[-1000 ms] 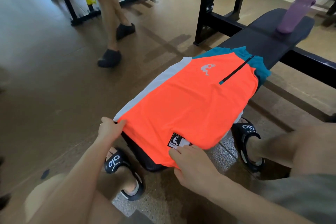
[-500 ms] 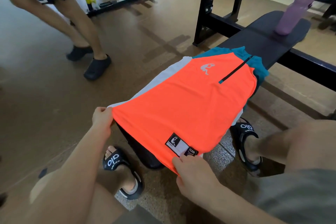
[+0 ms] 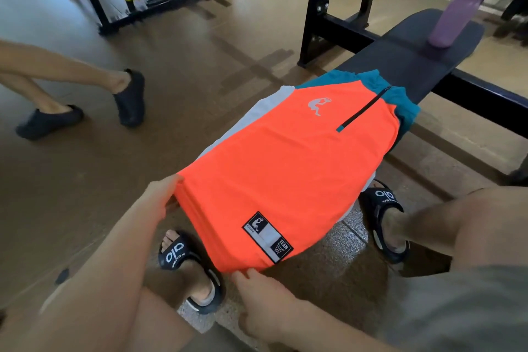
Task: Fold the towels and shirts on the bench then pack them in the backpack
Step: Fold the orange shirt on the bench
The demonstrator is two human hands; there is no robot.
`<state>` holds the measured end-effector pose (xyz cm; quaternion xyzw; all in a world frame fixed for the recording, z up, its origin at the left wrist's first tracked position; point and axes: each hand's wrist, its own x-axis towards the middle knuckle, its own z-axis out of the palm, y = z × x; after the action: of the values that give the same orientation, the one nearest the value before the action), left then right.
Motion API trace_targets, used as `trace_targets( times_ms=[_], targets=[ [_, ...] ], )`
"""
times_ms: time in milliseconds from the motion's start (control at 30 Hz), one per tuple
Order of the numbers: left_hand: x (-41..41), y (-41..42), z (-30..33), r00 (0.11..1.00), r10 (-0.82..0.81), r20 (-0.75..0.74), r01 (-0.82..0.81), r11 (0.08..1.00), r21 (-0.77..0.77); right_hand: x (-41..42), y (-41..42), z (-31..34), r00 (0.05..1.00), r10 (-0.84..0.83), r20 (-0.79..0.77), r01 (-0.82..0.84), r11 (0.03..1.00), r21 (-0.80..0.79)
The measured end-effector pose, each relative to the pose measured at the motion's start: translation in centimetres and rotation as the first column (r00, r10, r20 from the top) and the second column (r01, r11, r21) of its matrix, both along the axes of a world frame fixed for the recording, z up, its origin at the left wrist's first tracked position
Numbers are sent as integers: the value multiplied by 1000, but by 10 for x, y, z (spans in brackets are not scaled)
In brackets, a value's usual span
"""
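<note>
Orange jersey shirt with teal shoulders and grey side (image 3: 285,168) lay along the black padded counter (image 3: 414,57), hem overhanging the near end. Left hand (image 3: 160,198) had its grip pinched on the hem's left corner; right hand (image 3: 268,303) pinched the bottom edge. Purple plastic bottle (image 3: 463,6), capped, stood at the counter's far end.

1. Shirt (image 3: 285,168): bright orange front, teal at the shoulders, light grey side panel, a black strip running from the collar, a small pale grey figure on the chest
2. Hem label (image 3: 268,236): black border, grey and white blocks, white figure and net
3. Bench (image 3: 405,61): black pad, black frame
4. Bottle (image 3: 464,3): lilac body, paler cap
5. Sandals (image 3: 183,258): black with white lettering
6. Floor (image 3: 177,71): brown
7. Bystander's shoes (image 3: 130,98): black
</note>
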<state>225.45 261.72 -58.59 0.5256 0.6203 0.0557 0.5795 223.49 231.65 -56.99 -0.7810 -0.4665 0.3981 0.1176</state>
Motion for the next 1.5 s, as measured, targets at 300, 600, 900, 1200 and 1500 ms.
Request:
trace_targets(
  times_ms=[300, 600, 900, 1200, 1500],
  targets=[
    [-5, -2, -2, 995, -40, 93, 24, 985, 173, 32, -35, -38, 336, -755, -563, 719, 592, -364],
    [2, -15, 33, 905, 26, 425, -57, 997, 61, 35, -39, -30, -108, -652, -751, 860, 317, -399],
    [4, -25, 41, 909, -92, 406, 168, 974, -154, 15, -41, -20, -53, -577, -815, 814, 448, -370],
    [-11, -3, 32, 980, 23, 196, -63, 977, 203, 4, -42, -13, -214, -602, -770, 773, 377, -510],
    [-11, 1, 21, 959, 116, 257, -137, 988, 66, 4, -44, -4, -48, -673, -738, 883, 316, -347]
  ],
)
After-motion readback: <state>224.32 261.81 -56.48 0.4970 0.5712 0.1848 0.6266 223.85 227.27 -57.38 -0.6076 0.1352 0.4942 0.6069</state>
